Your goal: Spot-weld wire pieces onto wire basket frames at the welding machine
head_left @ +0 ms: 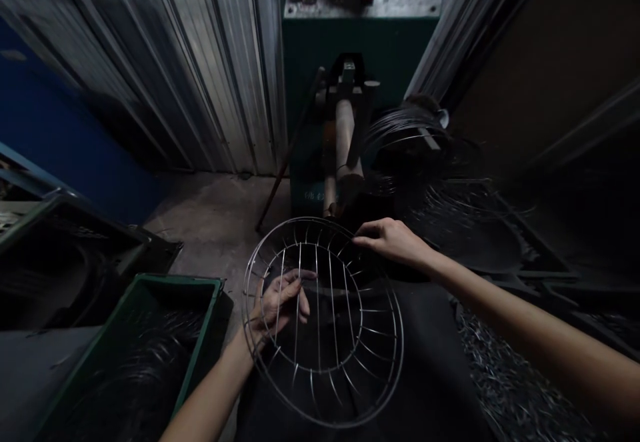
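A round wire basket (318, 367) hangs in front of the machine's metal arm (345, 135), its outer rings joined to a smaller ring by short curved wires, with several straight wires across the middle. Behind those wires is my left hand (284, 301), thumb and fingertips pinched near one straight wire, the other fingers partly curled. My right hand (393, 241) reaches in from the right, its thumb and index finger closed at the basket's upper right rim, on a short wire there.
A green crate (197, 355) of wire pieces stands at the lower left. Coiled wire (410, 125) lies right of the machine. Small metal pieces (505, 375) fill the lower right. Corrugated metal sheets (200, 62) stand behind.
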A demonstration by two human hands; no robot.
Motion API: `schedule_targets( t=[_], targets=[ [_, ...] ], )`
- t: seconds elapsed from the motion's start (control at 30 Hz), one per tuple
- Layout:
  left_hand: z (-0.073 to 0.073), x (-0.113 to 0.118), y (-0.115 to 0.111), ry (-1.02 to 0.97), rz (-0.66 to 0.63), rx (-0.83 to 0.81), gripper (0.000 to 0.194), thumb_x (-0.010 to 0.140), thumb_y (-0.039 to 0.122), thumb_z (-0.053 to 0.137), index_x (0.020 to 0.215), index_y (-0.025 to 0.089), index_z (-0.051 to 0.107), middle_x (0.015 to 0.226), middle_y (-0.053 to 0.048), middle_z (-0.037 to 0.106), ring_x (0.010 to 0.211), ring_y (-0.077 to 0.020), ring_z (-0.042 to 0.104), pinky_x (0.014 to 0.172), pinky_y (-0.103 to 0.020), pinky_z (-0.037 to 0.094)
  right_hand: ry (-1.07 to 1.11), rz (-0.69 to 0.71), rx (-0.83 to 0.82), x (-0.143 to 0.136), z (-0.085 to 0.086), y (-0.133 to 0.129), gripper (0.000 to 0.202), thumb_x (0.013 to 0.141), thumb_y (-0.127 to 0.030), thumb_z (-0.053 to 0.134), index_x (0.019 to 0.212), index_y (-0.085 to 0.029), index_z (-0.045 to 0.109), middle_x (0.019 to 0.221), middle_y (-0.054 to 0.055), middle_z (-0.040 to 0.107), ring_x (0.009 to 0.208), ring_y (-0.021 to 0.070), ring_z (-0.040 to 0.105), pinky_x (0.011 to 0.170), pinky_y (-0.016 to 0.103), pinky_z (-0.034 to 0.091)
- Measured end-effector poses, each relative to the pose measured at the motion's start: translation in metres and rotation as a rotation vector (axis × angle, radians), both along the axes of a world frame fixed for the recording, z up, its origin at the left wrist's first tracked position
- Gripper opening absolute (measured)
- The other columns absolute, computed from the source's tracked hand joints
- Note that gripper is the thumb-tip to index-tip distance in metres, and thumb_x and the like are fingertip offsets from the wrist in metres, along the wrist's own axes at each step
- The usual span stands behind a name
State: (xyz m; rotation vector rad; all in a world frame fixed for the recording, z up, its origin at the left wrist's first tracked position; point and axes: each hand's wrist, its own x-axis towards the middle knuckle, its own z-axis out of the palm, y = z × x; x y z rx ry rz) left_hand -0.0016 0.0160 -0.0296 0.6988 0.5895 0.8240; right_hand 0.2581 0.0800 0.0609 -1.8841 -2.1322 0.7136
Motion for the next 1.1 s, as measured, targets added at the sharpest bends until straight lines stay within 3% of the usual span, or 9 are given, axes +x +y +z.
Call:
schedule_targets(
  t=[0.13, 0.23, 0.33, 0.5, 0.6, 0.73, 0.9, 1.1],
  targets=[
    [0.026, 0.016, 0.008, -0.100, 0.129, -0.038, 0.026, 0.083, 0.032, 0.066, 0.098, 0.010, 0.065, 0.043, 0.004, 0.051, 0.035, -0.0045, 0.042, 0.043, -0.016, 0.034, 0.039, 0.016, -0.056, 0.003, 0.014, 0.022, 0.017, 0.079, -0.037, 0.064, 0.083, -0.023, 0.073, 0.082, 0.000, 0.071, 0.080, 0.0183, 0.064, 0.066, 0.024, 0.046],
    [0.048, 0.022, 0.008, -0.157, 0.196, -0.136, 0.019, 0.083, 0.026, 0.066, 0.092, 0.010, 0.064, 0.046, 0.006, 0.048, 0.033, -0.0015, 0.036, 0.038, -0.013, 0.029, 0.114, 0.024, -0.164, 0.004, 0.011, 0.034, 0.019, 0.075, -0.038, 0.066, 0.078, -0.020, 0.071, 0.069, 0.000, 0.066, 0.065, 0.0150, 0.060, 0.055, 0.022, 0.043],
    [0.071, 0.027, 0.008, -0.183, 0.248, -0.213, 0.012, 0.087, 0.020, 0.059, 0.089, 0.009, 0.062, 0.049, 0.006, 0.048, 0.035, -0.0019, 0.040, 0.037, -0.012, 0.030, 0.231, 0.027, -0.226, 0.003, 0.003, 0.040, 0.025, 0.070, -0.041, 0.069, 0.073, -0.017, 0.069, 0.061, -0.001, 0.059, 0.056, 0.0115, 0.052, 0.049, 0.021, 0.040],
    [0.110, 0.040, 0.019, -0.219, 0.308, -0.354, 0.026, 0.098, 0.013, 0.035, 0.084, 0.010, 0.056, 0.053, 0.004, 0.050, 0.037, -0.0016, 0.043, 0.036, -0.011, 0.033, 0.370, 0.015, -0.274, 0.001, -0.005, 0.046, 0.032, 0.064, -0.046, 0.072, 0.069, -0.016, 0.065, 0.054, -0.004, 0.052, 0.049, 0.0089, 0.044, 0.044, 0.020, 0.034],
    [0.127, 0.049, 0.029, -0.278, 0.355, -0.415, 0.031, 0.099, 0.015, 0.030, 0.082, 0.010, 0.055, 0.055, 0.004, 0.050, 0.037, -0.0010, 0.044, 0.036, -0.010, 0.033, 0.393, 0.012, -0.271, 0.003, -0.005, 0.052, 0.036, 0.061, -0.049, 0.074, 0.067, -0.015, 0.063, 0.051, -0.005, 0.049, 0.048, 0.0082, 0.042, 0.044, 0.020, 0.033],
    [0.140, 0.058, 0.037, -0.314, 0.339, -0.401, 0.030, 0.100, 0.018, 0.031, 0.082, 0.010, 0.054, 0.059, 0.002, 0.053, 0.039, -0.0007, 0.045, 0.037, -0.010, 0.033, 0.390, 0.029, -0.273, 0.008, -0.002, 0.061, 0.041, 0.057, -0.054, 0.075, 0.063, -0.016, 0.060, 0.049, -0.005, 0.047, 0.046, 0.0083, 0.040, 0.042, 0.020, 0.030],
    [0.148, 0.057, 0.043, -0.356, 0.323, -0.359, 0.033, 0.100, 0.021, 0.030, 0.080, 0.009, 0.053, 0.056, 0.004, 0.046, 0.036, 0.0007, 0.035, 0.034, -0.011, 0.026, 0.376, 0.095, -0.309, 0.005, 0.011, 0.068, 0.040, 0.054, -0.052, 0.076, 0.055, -0.018, 0.055, 0.049, -0.004, 0.047, 0.047, 0.0088, 0.040, 0.044, 0.022, 0.033],
    [0.151, 0.058, 0.055, -0.354, 0.293, -0.252, 0.036, 0.101, 0.026, 0.030, 0.074, 0.012, 0.050, 0.055, 0.006, 0.036, 0.036, -0.0008, 0.029, 0.034, -0.012, 0.022, 0.354, 0.112, -0.331, 0.009, 0.028, 0.082, 0.032, 0.062, -0.045, 0.073, 0.058, -0.018, 0.055, 0.049, -0.004, 0.048, 0.046, 0.0098, 0.042, 0.043, 0.023, 0.033]
  ],
)
